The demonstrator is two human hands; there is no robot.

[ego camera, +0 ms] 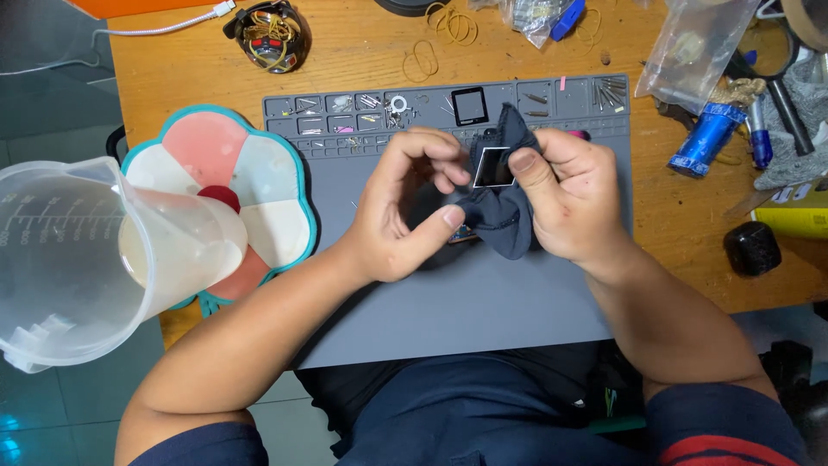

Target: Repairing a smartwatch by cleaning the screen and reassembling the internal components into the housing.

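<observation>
My dark cloth (503,216) hides most of the small square screen (493,167); both my left hand (405,207) and right hand (565,194) pinch them above the grey mat (483,302) on the wooden desk (362,43).

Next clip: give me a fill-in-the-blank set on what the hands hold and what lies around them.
1. Both hands hold a small square screen wrapped in a dark ____.
2. The right hand presses its ____ on the screen's edge.
3. The hands work above a ____ mat.
4. Beside the left hand, a flower-shaped tray sits behind a clear plastic ____.

Missing: cloth; thumb; grey; jug
</observation>
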